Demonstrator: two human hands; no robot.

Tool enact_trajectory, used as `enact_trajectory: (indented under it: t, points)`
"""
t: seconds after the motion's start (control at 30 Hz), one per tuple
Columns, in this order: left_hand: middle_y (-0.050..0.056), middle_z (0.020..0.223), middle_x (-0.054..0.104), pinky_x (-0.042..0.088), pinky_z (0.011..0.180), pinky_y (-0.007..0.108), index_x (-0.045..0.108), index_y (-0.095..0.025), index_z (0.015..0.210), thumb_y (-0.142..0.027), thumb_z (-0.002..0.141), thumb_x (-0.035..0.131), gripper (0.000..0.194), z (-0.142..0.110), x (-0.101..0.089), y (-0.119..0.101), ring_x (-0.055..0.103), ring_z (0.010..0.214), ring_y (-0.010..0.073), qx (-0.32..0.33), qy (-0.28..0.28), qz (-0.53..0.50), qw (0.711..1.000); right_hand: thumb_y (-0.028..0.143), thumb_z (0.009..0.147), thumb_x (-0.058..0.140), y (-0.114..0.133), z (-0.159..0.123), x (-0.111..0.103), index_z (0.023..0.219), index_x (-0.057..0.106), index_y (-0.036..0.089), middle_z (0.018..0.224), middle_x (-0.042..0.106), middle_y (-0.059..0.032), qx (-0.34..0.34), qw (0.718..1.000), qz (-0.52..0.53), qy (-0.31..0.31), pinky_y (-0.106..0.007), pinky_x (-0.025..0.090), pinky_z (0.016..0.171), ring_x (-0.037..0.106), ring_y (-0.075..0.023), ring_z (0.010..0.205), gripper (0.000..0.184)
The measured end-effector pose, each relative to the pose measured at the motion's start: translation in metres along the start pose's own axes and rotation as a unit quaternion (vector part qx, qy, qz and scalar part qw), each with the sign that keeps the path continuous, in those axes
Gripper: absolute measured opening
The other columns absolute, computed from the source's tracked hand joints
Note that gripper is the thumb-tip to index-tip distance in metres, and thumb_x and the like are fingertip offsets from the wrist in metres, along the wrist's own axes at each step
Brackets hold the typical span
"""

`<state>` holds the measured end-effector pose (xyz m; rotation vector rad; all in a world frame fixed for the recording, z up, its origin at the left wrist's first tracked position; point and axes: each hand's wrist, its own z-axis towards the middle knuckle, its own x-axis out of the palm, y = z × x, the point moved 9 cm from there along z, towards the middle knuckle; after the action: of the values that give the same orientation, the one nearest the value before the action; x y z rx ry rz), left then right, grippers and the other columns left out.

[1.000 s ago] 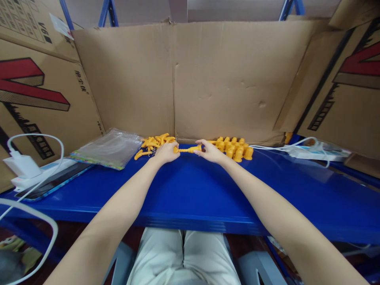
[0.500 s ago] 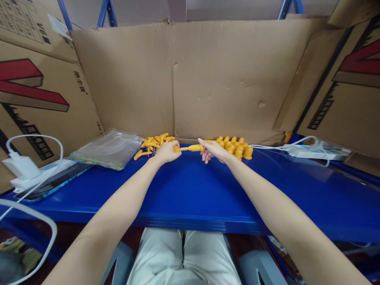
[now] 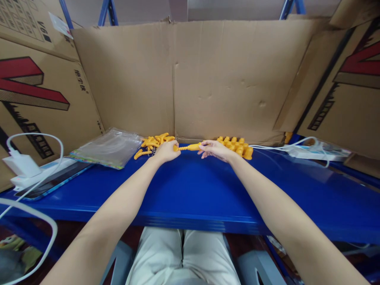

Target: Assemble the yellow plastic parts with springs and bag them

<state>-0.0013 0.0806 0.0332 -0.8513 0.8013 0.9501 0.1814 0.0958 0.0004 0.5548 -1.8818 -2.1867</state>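
Person seated at a blue surface (image 3: 190, 190), both arms stretched forward. Between the hands, toward the rear of the surface: a spiral-shafted orange piece (image 3: 194, 147), lying crosswise and roughly level. Whether it touches the surface, I cannot tell.

Left hand (image 3: 166, 151): fingers curled closed around the piece's left end, the exact grip partly hidden. Right hand (image 3: 216, 149): thumb and forefinger pinched together on the thicker right end, the other fingers loosely bent below.

Just beside the left hand, a heap of branching orange pieces (image 3: 154, 141), small metal chains among them. Beyond the right hand, cup-shaped orange pieces (image 3: 239, 147) stand close together in rows. Further left, clear plastic bags (image 3: 109, 147) lie flat, near a dark-screened phone (image 3: 59, 180) and a white power strip (image 3: 47, 171) with a charger (image 3: 23, 164) plugged in. Behind everything, an upright cardboard sheet (image 3: 225, 79), creased down the middle.
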Motion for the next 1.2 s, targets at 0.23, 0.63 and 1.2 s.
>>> enact_trajectory:
  t: [0.23, 0.63, 1.2]
  points:
    - [0.005, 0.083, 0.067, 0.046, 0.076, 0.035, 0.064, -0.021, 0.09, -0.029, 0.071, 0.057, 0.022, -0.003, -0.002, -0.004, 0.063, 0.083, 0.0249, -0.007, 0.004, 0.018, 1.0, 0.038, 0.083, 0.067, -0.001, 0.002, 0.006, 0.076, 0.057, 0.014, 0.06, 0.065, -0.0043, 0.006, 1.0, -0.021, 0.005, -0.021, 0.046, 0.048, 0.058, -0.0096, 0.046, 0.027]
    - [0.001, 0.065, 0.06, 0.042, 0.06, 0.029, 0.062, -0.018, 0.075, -0.024, 0.068, 0.057, 0.01, 0.002, 0.01, 0.005, 0.058, 0.064, 0.0175, -0.025, 0.061, -0.084, 0.994, 0.041, 0.081, 0.065, 0.002, 0.003, 0.006, 0.092, 0.055, 0.018, 0.082, 0.066, -0.0045, -0.023, 0.988, -0.154, 0.004, -0.021, 0.041, 0.048, 0.055, -0.0093, 0.055, 0.027]
    - [0.0, 0.067, 0.06, 0.043, 0.065, 0.029, 0.064, -0.019, 0.082, -0.025, 0.067, 0.057, 0.018, -0.003, -0.009, -0.02, 0.058, 0.07, 0.0187, 0.024, -0.013, -0.066, 0.997, 0.046, 0.071, 0.066, 0.051, -0.014, 0.03, 0.083, 0.066, 0.014, 0.073, 0.062, -0.0023, -0.193, 0.915, -0.353, 0.007, -0.025, 0.039, 0.06, 0.052, -0.0132, 0.063, 0.034]
